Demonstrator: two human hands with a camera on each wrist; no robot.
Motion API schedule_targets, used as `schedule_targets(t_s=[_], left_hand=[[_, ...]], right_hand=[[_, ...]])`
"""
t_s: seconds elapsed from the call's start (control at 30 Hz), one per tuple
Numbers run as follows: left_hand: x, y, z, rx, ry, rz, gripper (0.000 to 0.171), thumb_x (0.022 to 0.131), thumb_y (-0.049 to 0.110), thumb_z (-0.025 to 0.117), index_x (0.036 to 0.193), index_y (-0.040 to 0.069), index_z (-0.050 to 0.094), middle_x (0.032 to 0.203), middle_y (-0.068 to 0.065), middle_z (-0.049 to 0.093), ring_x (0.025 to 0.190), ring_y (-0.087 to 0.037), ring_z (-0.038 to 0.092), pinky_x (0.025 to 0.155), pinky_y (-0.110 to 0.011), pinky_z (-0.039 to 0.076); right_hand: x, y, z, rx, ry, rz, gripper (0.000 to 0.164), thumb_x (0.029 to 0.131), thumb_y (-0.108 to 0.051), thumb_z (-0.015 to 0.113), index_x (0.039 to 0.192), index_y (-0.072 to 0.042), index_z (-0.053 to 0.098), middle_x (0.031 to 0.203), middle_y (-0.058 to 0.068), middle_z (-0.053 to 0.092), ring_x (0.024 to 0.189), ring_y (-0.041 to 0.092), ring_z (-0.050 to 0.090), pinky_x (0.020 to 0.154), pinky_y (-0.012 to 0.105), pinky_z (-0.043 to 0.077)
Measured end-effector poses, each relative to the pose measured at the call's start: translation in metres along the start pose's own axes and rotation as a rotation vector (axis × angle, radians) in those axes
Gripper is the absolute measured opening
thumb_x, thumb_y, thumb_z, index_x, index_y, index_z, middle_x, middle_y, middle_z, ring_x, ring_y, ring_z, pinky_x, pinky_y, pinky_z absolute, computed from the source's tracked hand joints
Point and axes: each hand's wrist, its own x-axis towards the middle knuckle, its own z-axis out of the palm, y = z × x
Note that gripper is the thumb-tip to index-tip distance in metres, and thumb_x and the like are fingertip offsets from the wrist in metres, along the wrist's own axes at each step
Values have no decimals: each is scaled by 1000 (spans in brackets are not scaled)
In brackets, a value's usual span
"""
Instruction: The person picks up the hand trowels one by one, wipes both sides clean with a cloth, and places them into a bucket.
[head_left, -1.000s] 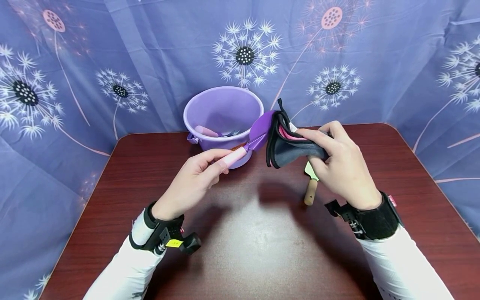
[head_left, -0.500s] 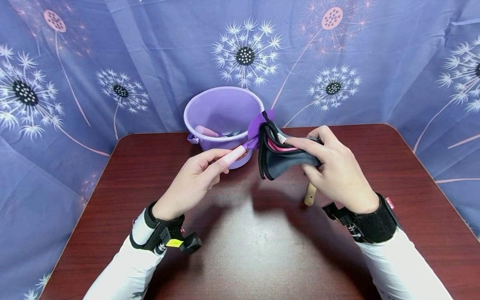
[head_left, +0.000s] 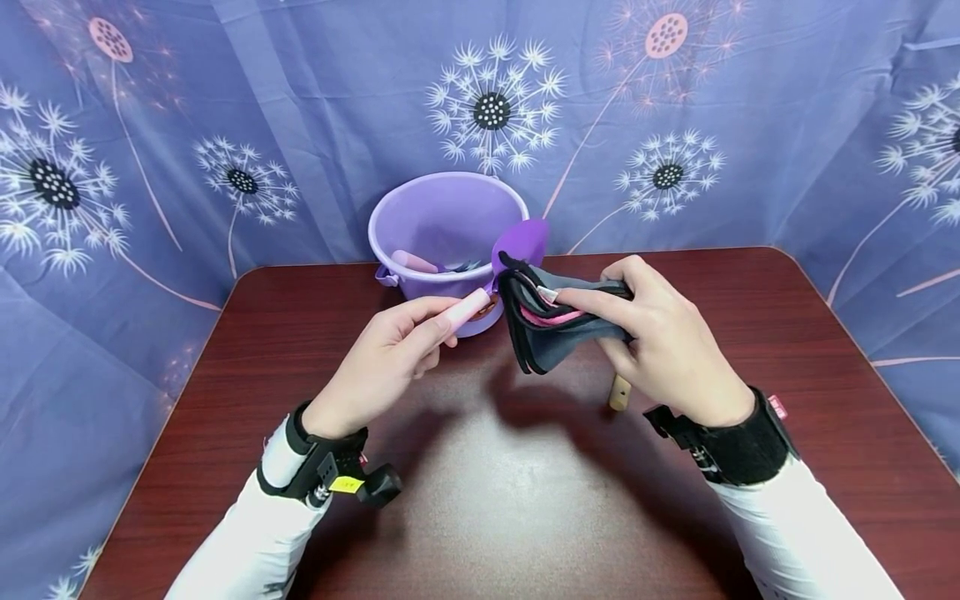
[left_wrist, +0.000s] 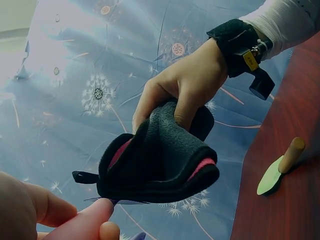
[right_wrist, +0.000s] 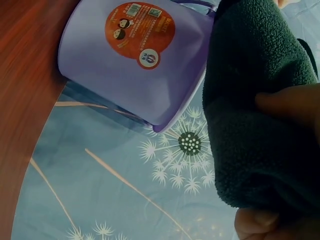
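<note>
In the head view my left hand (head_left: 375, 362) pinches the pink handle of a small purple shovel (head_left: 527, 240), thumb on top, with the blade pointing up and right. My right hand (head_left: 671, 350) grips a folded grey cloth (head_left: 573, 333) with black edging and a pink inner side. The cloth hangs in front of the shovel's neck and lower blade and hides them; I cannot tell whether it touches the shovel. In the left wrist view the cloth (left_wrist: 175, 155) droops in an open fold above the pink handle (left_wrist: 87, 220).
A purple bucket (head_left: 450, 208) stands behind my hands at the table's back edge. Inside it lies a pink-handled tool (head_left: 412, 262). A light green trowel (left_wrist: 271, 177) with a wooden handle lies on the table (head_left: 262, 383), partly under my right hand. Patterned blue fabric (head_left: 337, 100) hangs behind.
My right hand has moved left and slightly down with the cloth, from the shovel's blade tip toward its neck, so more of the blade's top shows. My left hand has stayed in place.
</note>
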Motion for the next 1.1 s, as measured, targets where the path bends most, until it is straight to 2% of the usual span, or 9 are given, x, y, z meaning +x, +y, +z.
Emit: schedule_targets(t_s=[0.23, 0.5, 0.57, 0.7, 0.8, 1.0, 1.1], left_hand=[[0, -1, -2, -18, -5, -9, 23, 113, 27, 54, 117, 14, 73, 92, -10, 56, 57, -17, 33, 53, -27, 29], [0, 1, -2, -81, -26, -18, 23, 113, 22, 53, 114, 7, 71, 88, -12, 56, 56, -16, 33, 53, -27, 28], [0, 1, -1, -87, -34, -22, 23, 113, 23, 53, 113, 7, 70, 86, -11, 53, 56, -16, 32, 53, -27, 26], [0, 1, -1, -99, -43, -26, 23, 113, 21, 52, 117, 7, 70, 87, -11, 53, 56, -16, 31, 53, -27, 25], [0, 2, -1, -99, -45, -27, 22, 113, 20, 52, 117, 7, 70, 88, -11, 54, 56, -15, 31, 53, -27, 26], [-1, 1, -1, -89, -50, -40, 22, 113, 22, 53, 118, 11, 72, 87, -9, 53, 56, -15, 31, 52, -27, 24], [-1, 1, -1, -67, -44, -51, 22, 112, 24, 55, 119, 13, 73, 90, -9, 54, 56, -14, 30, 52, -26, 24]], right_hand=[[2, 6, -1, -33, 4, -121, 69, 74, 15, 68, 131, -22, 75, 109, 21, 58, 95, 37, 55, 69, 48, 45], [2, 15, -4, -60, -28, -178, 63, 82, 13, 66, 133, -23, 74, 113, 23, 56, 92, 41, 52, 75, 49, 43], [2, 17, -4, -67, -33, -176, 66, 80, 14, 66, 133, -24, 74, 113, 24, 56, 92, 42, 52, 76, 50, 43], [1, 21, -4, -68, -34, -159, 80, 67, 20, 67, 133, -23, 74, 115, 25, 56, 92, 43, 52, 75, 50, 42], [0, 24, -4, -71, -18, -150, 83, 62, 21, 65, 133, -22, 74, 115, 26, 56, 90, 43, 51, 72, 50, 41], [-1, 29, -6, -106, 17, -78, 66, 77, 13, 61, 131, -21, 75, 113, 27, 57, 94, 46, 54, 72, 53, 45], [-2, 30, -7, -126, 24, -36, 66, 77, 13, 59, 131, -21, 76, 114, 27, 58, 96, 47, 55, 71, 54, 48]])
